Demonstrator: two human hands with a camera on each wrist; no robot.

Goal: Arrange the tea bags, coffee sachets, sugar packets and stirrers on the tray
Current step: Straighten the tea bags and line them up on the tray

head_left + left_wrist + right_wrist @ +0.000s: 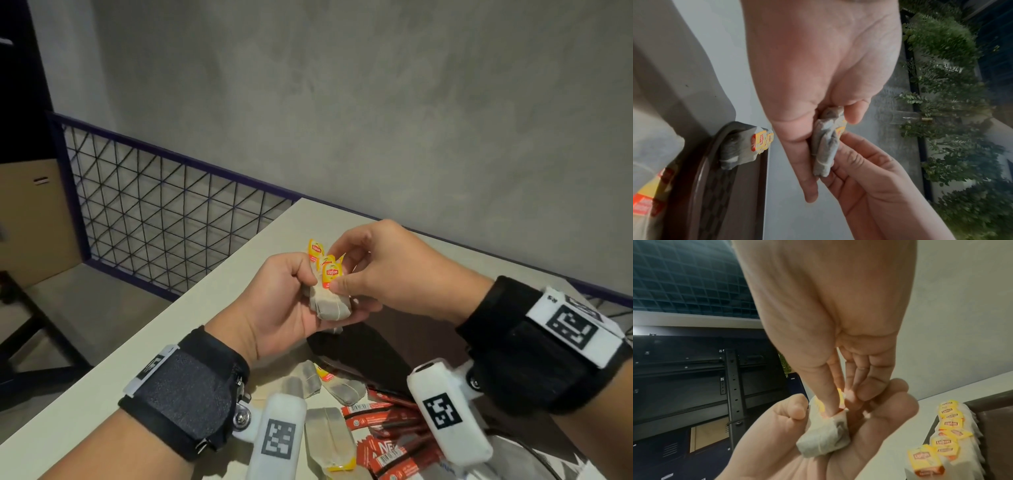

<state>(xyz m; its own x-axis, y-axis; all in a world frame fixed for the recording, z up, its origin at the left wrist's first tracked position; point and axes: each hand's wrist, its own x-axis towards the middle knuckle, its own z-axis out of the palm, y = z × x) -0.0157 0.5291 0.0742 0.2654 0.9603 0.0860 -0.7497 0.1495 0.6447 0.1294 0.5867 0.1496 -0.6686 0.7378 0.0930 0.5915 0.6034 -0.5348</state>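
The left hand (281,301) holds a small bundle of tea bags (330,305) above the tray (383,346), with its fingers curled around the paper bodies and the thumb pressing on the side. The right hand (383,270) comes from the other side of the bundle; its thumb and forefinger pinch the yellow tags (329,263) at the top, and its other fingers lie under the bundle. On the tray a row of tea bags (949,426) already lies, overlapping along the edge. Nearer to the person than the tray, more loose tea bags (329,435) and red coffee sachets (387,425) wait on the table (191,318). I think the person is putting the tags in order before laying the bundle down. The risk is that the bags are thin and light: if the pinch slips, one can fall from the bundle and land crooked on the tray, or a string may catch and pull the neat row out of line.
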